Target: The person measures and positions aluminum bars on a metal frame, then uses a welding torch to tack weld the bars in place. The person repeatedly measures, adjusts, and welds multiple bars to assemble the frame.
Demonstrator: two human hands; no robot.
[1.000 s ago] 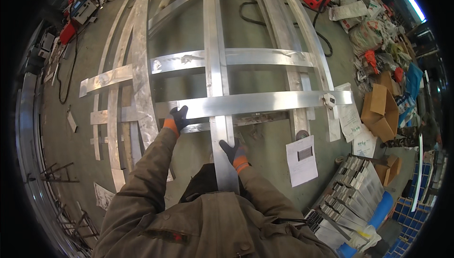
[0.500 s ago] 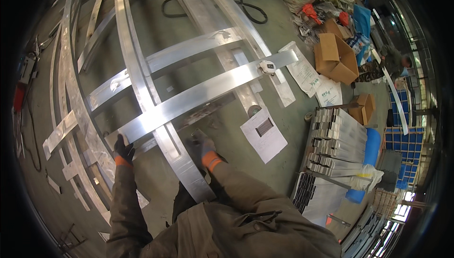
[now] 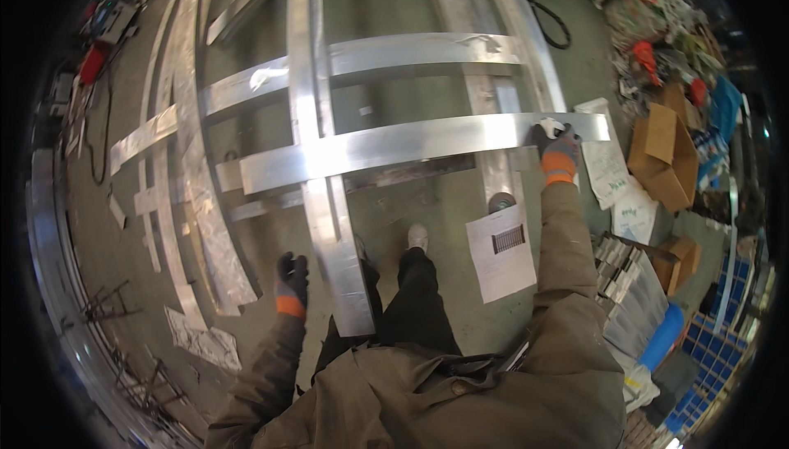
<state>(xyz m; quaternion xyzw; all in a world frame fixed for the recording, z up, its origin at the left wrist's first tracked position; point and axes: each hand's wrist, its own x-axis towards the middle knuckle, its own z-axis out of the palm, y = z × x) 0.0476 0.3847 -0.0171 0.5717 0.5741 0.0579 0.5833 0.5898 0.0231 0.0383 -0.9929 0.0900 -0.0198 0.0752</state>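
My right hand (image 3: 559, 153), in a grey glove with an orange cuff, closes around a small white tape measure (image 3: 552, 126), mostly hidden by the fingers. The tape measure sits on the right part of a shiny flat metal bar (image 3: 411, 141). That bar lies across a long metal rail (image 3: 335, 243), which runs from far off toward my legs. My left hand (image 3: 292, 280), gloved alike, hangs lower down, left of the rail's near end. Its fingers are loosely bent and a little apart, with nothing seen in them.
Another crossbar (image 3: 394, 53) lies farther off over more long rails (image 3: 197, 120). A printed sheet (image 3: 503, 253) rests right of my legs, beside a round dark disc (image 3: 501, 201). Cardboard boxes (image 3: 662, 157), filled sacks and stacked metal profiles (image 3: 629, 284) stand along the right.
My right hand has gone from near my legs up and right to the tape measure. My left hand has let go of the bar's left end and dropped back. The view has turned.
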